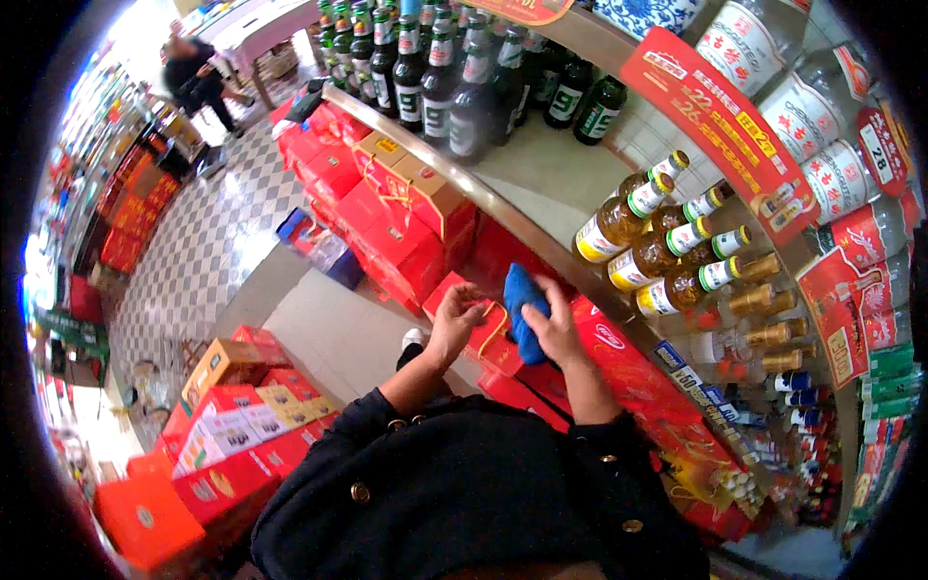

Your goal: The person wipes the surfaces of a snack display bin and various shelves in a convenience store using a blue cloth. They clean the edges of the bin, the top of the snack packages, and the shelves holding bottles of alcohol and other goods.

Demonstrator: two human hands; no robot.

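Observation:
A folded blue cloth [525, 314] is gripped in my right hand [558, 331], its thumb lying along the cloth. To its left, my left hand [456, 324] is raised with loosely bent fingers apart and nothing visible in it. Both hands hover over red gift boxes [406, 242] stacked against the shelf front. Just beyond my right hand is the shelf, where amber bottles with yellow labels [623, 222] stand in a small group. Dark green beer bottles [440, 87] stand close together farther back on the same shelf.
More red cartons [232, 474] are piled at the lower left. Rows of small bottles line the right side, below red price signs [720, 126]. A checkered floor [213, 232] runs along the left, where another person [193, 77] sits far off near a table [242, 29].

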